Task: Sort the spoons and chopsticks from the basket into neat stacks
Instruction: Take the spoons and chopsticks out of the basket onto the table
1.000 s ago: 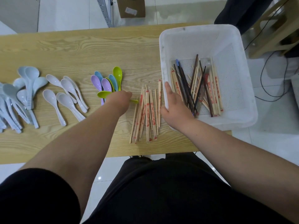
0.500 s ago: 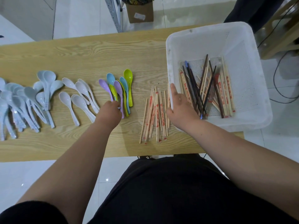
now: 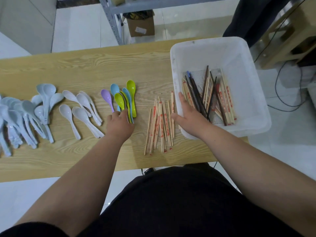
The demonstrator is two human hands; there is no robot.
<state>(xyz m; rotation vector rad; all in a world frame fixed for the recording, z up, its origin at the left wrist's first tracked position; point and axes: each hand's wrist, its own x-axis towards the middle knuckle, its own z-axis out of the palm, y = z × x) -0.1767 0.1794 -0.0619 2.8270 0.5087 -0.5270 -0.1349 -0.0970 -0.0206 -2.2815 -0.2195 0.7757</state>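
The left hand [image 3: 119,124] lies over the handle ends of the coloured spoons [image 3: 130,93]. Its fingertips are tucked out of sight beneath it, so I cannot tell whether it grips or only touches them. The right hand [image 3: 189,115] clasps the near left wall of the white basket [image 3: 239,53], with the fingers inside and the thumb outside. The mixed chopsticks [image 3: 225,100] in the basket lie crossed, dark ones over pale, and the hand covers some of their near ends. A loose row of bamboo chopsticks [image 3: 160,124] rests on the bench [image 3: 85,65] between the two hands. Left of the coloured spoons lie white spoons [image 3: 82,110]. Beyond those is a pile of pale blue spoons [image 3: 25,113], cut off by the left edge of the view.
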